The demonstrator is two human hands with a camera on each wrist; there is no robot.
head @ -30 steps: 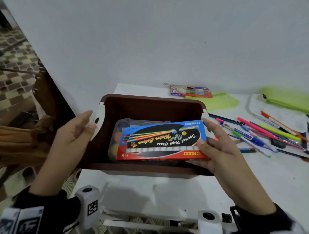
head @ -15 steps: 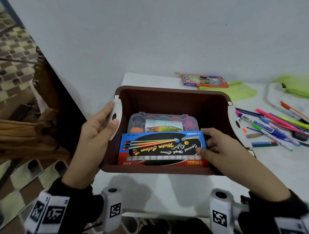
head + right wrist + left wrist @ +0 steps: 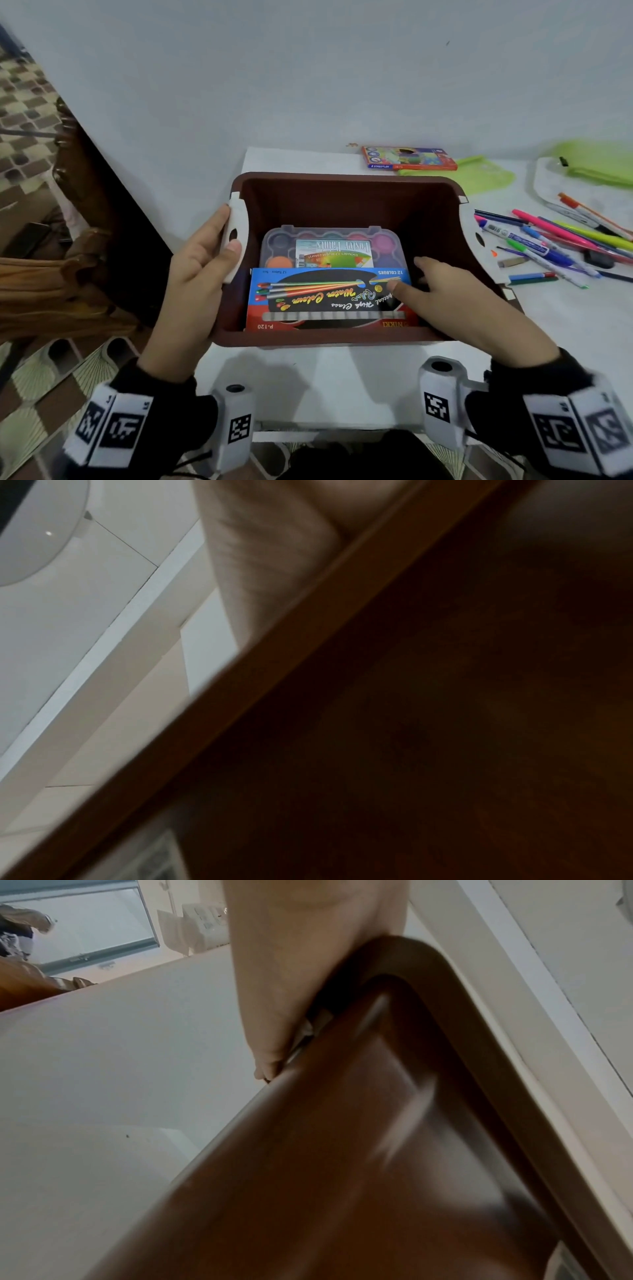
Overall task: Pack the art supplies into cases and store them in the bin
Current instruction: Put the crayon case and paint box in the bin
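A brown bin (image 3: 342, 178) stands on the white table. Inside it a clear poster paints case (image 3: 332, 250) lies at the back, and a blue and red water colour box (image 3: 318, 298) lies in front against the near wall. My left hand (image 3: 219, 236) grips the bin's white left handle (image 3: 238, 233), thumb inside and fingers outside. My right hand (image 3: 421, 281) reaches into the bin's right side with fingers loosely straight, the thumb resting on the box's right end. The wrist views show only blurred bin wall (image 3: 342, 1150) (image 3: 445, 723) and part of each hand (image 3: 301, 988) (image 3: 267, 547).
Several loose pens and markers (image 3: 555, 240) lie on the table right of the bin. A coloured pencil box (image 3: 409, 158), green pouches (image 3: 479, 174) and a clear pouch (image 3: 561, 192) sit at the back right. A wooden chair (image 3: 85, 205) stands off the table's left edge.
The water colour box has gone down from the bin's rim to lie inside, in front of the paints case. My right hand has loosened off it. My left hand now grips the handle.
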